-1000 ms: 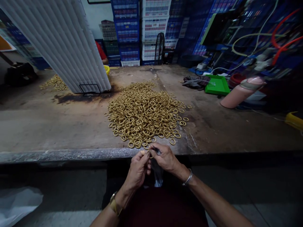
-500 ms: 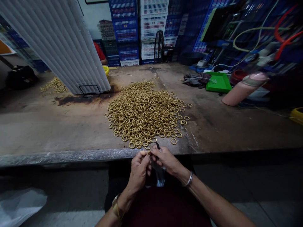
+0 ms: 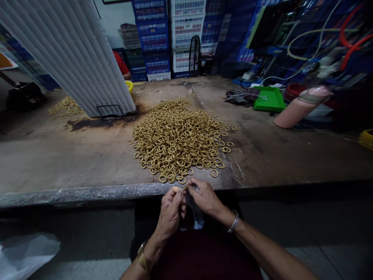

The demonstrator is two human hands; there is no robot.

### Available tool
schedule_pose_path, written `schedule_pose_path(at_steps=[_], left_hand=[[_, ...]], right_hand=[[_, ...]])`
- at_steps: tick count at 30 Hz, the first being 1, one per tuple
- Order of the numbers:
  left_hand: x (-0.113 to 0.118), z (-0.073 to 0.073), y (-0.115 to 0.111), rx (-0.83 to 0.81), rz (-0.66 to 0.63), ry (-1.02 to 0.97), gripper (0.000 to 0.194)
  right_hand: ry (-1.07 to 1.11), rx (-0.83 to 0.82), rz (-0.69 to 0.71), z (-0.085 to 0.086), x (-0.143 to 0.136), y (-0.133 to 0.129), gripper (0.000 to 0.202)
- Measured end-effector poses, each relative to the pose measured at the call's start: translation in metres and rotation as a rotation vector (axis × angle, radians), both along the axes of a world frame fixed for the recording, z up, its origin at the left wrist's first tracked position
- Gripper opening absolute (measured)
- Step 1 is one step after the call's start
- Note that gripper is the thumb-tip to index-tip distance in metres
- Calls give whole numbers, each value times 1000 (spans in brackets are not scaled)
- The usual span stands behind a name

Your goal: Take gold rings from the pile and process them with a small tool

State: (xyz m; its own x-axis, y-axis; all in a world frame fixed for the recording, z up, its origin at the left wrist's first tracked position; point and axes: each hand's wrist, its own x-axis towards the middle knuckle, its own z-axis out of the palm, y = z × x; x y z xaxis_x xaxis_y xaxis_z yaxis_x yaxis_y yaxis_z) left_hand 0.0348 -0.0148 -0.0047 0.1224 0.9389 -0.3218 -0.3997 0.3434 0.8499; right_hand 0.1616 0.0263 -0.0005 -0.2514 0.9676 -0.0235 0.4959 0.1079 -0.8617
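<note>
Just in front of the table edge, my left hand (image 3: 171, 210) is closed, thumb and forefinger pinching a small gold-coloured ring (image 3: 184, 188). My right hand (image 3: 205, 196) meets it from the other side, fingers bent and closed, with the fingertips at the ring. Whatever else the right hand grips is mostly hidden by its fingers. Below the hands a strip of clear plastic (image 3: 198, 219) hangs over my lap. A large heap of gold-coloured rings (image 3: 177, 136) lies on the table right beyond both hands.
The wooden table (image 3: 72, 155) has a worn front edge. At left stands a leaning corrugated white panel (image 3: 87, 58), with more rings (image 3: 67, 105) behind it. A green tray (image 3: 269, 99) and a pink bottle (image 3: 301, 107) stand at right. Behind the panel a person's red sleeve (image 3: 121, 64) shows.
My right hand has turned slightly, and the slim black tip that stuck up from its fingers no longer shows. The left hand keeps its pinch on the ring.
</note>
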Motion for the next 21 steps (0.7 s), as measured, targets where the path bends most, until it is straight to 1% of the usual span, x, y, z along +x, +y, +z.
schedule_pose_path(at_steps=[3, 5, 7, 10, 13, 15, 17, 19, 21], left_hand=[[0, -2, 0, 22, 14, 41, 27], [-1, -3, 1, 30, 19, 80, 28], [-2, -3, 1, 41, 18, 126, 28], [-3, -4, 1, 59, 32, 192, 29], [-3, -5, -3, 67, 46, 208, 29], [-3, -2, -6, 71, 19, 143, 26], [-4, 4, -9, 62, -37, 2, 24], [-5, 11, -9, 18, -77, -174, 22], [-6, 17, -6, -43, -79, -325, 21]], right_hand=[[-196, 116, 156, -4, 1, -6, 12], [-307, 159, 216, -3, 1, -9, 11], [-383, 172, 248, -1, 1, -11, 13], [-448, 150, 282, 3, 0, -11, 14], [-507, 106, 268, 3, 1, -10, 12], [-527, 94, 222, 3, 3, -7, 14], [-504, 106, 167, 2, 5, -3, 16], [-416, 118, 117, 2, 6, 0, 16], [-257, 90, 48, 2, 4, 2, 15]])
